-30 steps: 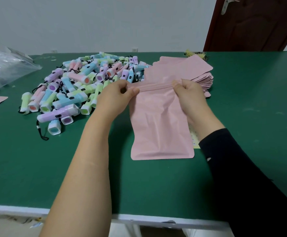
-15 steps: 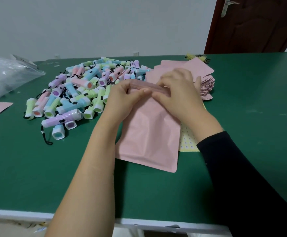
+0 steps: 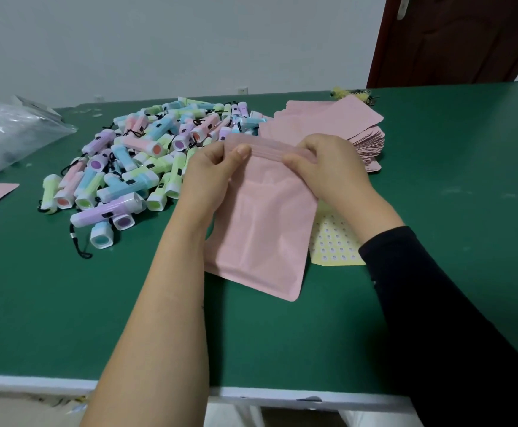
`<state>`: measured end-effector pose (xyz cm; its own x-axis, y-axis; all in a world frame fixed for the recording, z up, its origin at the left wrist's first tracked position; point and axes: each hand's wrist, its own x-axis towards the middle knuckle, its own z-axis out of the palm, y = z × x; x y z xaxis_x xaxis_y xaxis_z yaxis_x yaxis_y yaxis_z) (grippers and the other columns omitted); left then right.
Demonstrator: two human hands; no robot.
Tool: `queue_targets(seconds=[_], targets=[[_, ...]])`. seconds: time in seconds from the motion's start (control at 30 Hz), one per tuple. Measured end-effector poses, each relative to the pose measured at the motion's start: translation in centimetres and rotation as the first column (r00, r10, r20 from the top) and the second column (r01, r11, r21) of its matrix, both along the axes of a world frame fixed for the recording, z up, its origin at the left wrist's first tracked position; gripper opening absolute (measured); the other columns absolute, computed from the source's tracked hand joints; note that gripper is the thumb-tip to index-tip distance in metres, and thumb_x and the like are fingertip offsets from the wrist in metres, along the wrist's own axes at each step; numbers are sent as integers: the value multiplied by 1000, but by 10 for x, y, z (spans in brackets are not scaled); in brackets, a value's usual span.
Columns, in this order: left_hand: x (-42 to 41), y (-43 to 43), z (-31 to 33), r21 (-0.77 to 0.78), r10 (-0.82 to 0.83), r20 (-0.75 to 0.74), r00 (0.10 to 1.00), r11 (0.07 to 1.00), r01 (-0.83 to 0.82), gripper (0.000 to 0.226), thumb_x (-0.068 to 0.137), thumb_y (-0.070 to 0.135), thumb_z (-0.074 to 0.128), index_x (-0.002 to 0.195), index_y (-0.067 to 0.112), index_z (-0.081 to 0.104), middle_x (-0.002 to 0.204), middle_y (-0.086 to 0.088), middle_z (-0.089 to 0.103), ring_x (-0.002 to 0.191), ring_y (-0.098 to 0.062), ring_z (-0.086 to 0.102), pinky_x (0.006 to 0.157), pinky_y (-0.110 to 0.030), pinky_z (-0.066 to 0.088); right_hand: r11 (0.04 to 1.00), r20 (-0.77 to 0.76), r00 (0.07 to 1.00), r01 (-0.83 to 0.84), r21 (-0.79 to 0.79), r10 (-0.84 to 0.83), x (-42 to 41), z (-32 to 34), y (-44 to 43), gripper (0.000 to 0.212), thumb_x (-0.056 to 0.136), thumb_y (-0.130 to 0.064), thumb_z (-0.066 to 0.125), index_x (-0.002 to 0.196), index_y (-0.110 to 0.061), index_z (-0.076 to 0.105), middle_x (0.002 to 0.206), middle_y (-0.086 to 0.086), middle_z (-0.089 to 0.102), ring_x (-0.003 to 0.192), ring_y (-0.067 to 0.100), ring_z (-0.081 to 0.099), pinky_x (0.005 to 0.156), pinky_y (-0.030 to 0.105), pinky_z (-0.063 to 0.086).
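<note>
Between both hands hangs the pouch (image 3: 264,229) — left hand (image 3: 211,177) and right hand (image 3: 328,167) each pinch its top strip, body drooping toward the table (image 3: 66,318). Torches (image 3: 134,167) lie left, pouch stack (image 3: 362,134) behind.

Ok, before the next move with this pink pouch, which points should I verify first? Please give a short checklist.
1. Left hand pinches the zip strip of the pink pouch: ok.
2. Right hand grips the strip's other end: ok.
3. Zip pressed closed along its whole length: cannot tell.
4. Contents inside the pouch: cannot tell.
5. Flashlight pile on the green table, near the left hand: ok.
6. Spare pouches stacked behind the right hand: ok.
</note>
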<state>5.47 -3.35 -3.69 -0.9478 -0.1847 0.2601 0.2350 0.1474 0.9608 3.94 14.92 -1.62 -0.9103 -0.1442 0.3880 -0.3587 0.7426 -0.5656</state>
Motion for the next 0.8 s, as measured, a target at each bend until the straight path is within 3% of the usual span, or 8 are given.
queue_targets(seconds=[0.07, 0.2, 0.33, 0.4, 0.5, 0.6, 0.67, 0.8], targets=[[-1, 2, 0, 69, -32, 6, 999, 997, 31, 13, 93, 27, 66, 84, 25, 76, 91, -1, 76, 82, -15, 69, 80, -35, 55, 989, 17, 999, -24, -144, 27, -1, -1, 4, 16, 89, -35, 67, 87, -19, 66, 85, -4, 65, 85, 20, 60, 72, 32, 47], [-2, 6, -1, 147, -72, 5, 997, 987, 71, 13, 93, 25, 66, 86, 26, 77, 93, 0, 77, 85, -14, 71, 76, -30, 57, 894, 97, 991, -40, -447, 92, -2, -2, 13, 19, 83, -28, 75, 97, -25, 64, 93, -25, 56, 86, -12, 50, 71, -1, 39], [-4, 8, -1, 191, -64, 35, 997, 980, 56, 18, 95, 27, 62, 85, 24, 77, 96, -3, 77, 88, -16, 71, 80, -31, 57, 847, 72, 994, -36, -530, 87, -1, -4, 12, 13, 81, -22, 78, 89, -25, 69, 91, -20, 63, 92, -1, 58, 80, 6, 44], [-4, 8, 0, 250, -52, 55, 997, 968, 37, 17, 97, 26, 60, 90, 21, 75, 100, -6, 76, 91, -17, 71, 85, -34, 57, 806, 117, 986, -26, -591, 117, -2, -5, 11, 16, 82, -23, 77, 94, -20, 67, 99, -8, 67, 100, 12, 61, 89, 25, 48], [-6, 7, 0, 355, -49, 77, 996, 935, 18, 16, 100, 23, 56, 98, 16, 71, 98, -1, 76, 91, -13, 72, 79, -27, 58, 782, 175, 971, -21, -623, 165, -3, -8, 13, 23, 88, -23, 71, 81, -2, 66, 78, 3, 72, 70, 8, 55, 69, 23, 43], [-6, 8, 0, 375, -41, 123, 992, 927, -8, 15, 100, 22, 55, 97, 17, 69, 92, 5, 77, 85, -8, 72, 70, -20, 56, 784, 159, 977, -15, -620, 144, 0, -9, 11, 36, 90, -19, 69, 58, -15, 53, 49, -14, 50, 48, 2, 41, 51, 19, 33], [-7, 7, -1, 377, -31, 144, 989, 926, -25, 14, 101, 21, 54, 95, 20, 67, 85, 11, 76, 78, -3, 72, 62, -16, 54, 763, 157, 977, -11, -646, 147, 2, -8, 8, 35, 92, -22, 66, 64, -9, 50, 63, 4, 43, 61, 15, 38, 60, 25, 28], [-6, 8, 2, 463, -45, 176, 983, 886, -42, 17, 102, 25, 51, 99, 19, 68, 87, 9, 77, 79, -5, 73, 60, -17, 54, 741, 168, 977, 18, -671, 129, 2, -5, 6, 42, 98, -21, 53, 61, -13, 35, 67, 6, 29, 66, 19, 29, 59, 29, 20]])
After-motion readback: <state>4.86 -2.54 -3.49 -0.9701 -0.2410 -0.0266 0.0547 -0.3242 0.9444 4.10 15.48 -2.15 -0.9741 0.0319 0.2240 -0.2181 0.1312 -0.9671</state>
